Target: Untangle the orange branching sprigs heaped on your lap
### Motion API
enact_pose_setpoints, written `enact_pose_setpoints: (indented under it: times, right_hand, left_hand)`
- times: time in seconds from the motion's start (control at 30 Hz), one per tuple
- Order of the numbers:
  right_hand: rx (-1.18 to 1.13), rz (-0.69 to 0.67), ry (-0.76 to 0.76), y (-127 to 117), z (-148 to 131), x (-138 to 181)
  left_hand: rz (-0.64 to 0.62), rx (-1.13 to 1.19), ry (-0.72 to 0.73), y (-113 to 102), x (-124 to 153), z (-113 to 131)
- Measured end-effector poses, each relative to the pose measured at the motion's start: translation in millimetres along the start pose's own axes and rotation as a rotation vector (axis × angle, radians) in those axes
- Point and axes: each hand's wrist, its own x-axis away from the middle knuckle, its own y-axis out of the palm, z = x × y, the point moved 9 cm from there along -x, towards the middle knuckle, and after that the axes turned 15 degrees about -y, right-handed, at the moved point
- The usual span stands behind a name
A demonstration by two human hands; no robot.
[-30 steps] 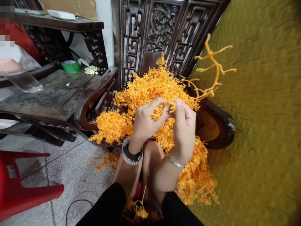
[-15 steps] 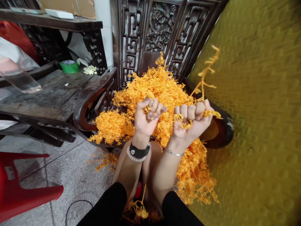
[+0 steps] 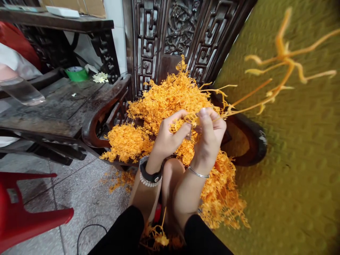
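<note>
My left hand [image 3: 167, 138] and my right hand [image 3: 209, 136] meet in front of a big heap of orange plastic sprigs [image 3: 170, 102] lying on a dark carved wooden seat [image 3: 106, 109]. Both hands pinch one orange plastic branch [image 3: 265, 92]. Its long stem runs up and to the right from my right fingers, and its forked tip [image 3: 287, 56] is blurred. My left fingers close on a small frilly cluster [image 3: 180, 124] at the branch's base. A watch and a bead bracelet sit on my left wrist, a thin bangle on my right.
A yellow-green textured surface [image 3: 292, 159] fills the right side. A dark wooden table [image 3: 53, 106] at left carries a green tape roll [image 3: 77, 73] and a clear plastic bottle [image 3: 21, 90]. A red plastic stool [image 3: 23, 216] stands on the tiled floor with a black cable [image 3: 87, 230]. Loose orange bits [image 3: 119, 179] litter the floor.
Half a second ago my hands were apart in fists, each gripping orange pieces. Now they are together again, pinching a branch that sticks out farther to the upper right.
</note>
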Motion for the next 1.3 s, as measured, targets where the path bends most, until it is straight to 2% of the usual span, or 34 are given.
enact_pose_setpoints:
  times: [0.13,0.33,0.43,0.53,0.63,0.77,0.9,0.97,1.13,1.3]
  right_hand:
    - [-0.054,-0.052,0.022,6,1,0]
    - [-0.064,-0.067,0.106,10,7,4]
    - [-0.075,-0.071,0.105,11,9,3]
    - [-0.091,-0.039,0.110,10,13,3]
    - [-0.134,0.020,0.201,8,23,7]
    - [-0.235,-0.034,0.289,15,29,12]
    - [-0.335,-0.084,0.280,21,26,5]
    - [-0.389,-0.086,0.268,24,23,2]
    - [-0.528,-0.036,0.328,32,21,7]
    - [-0.681,-0.072,0.364,47,20,11]
  left_hand:
    - [-0.014,0.011,0.002,-3,4,1]
    - [0.089,-0.001,-0.035,-7,2,2]
    - [0.054,0.015,-0.065,-4,-2,-2]
    - [0.054,0.128,-0.063,-5,-4,-3]
    - [0.062,0.362,-0.112,-8,-4,-8]
    - [-0.034,0.609,-0.193,1,-2,-10]
    - [-0.208,0.788,-0.279,18,1,-6]
    - [-0.254,0.811,-0.311,25,4,-4]
    - [-0.256,0.821,-0.298,26,13,5]
    - [-0.248,0.817,-0.306,21,21,10]
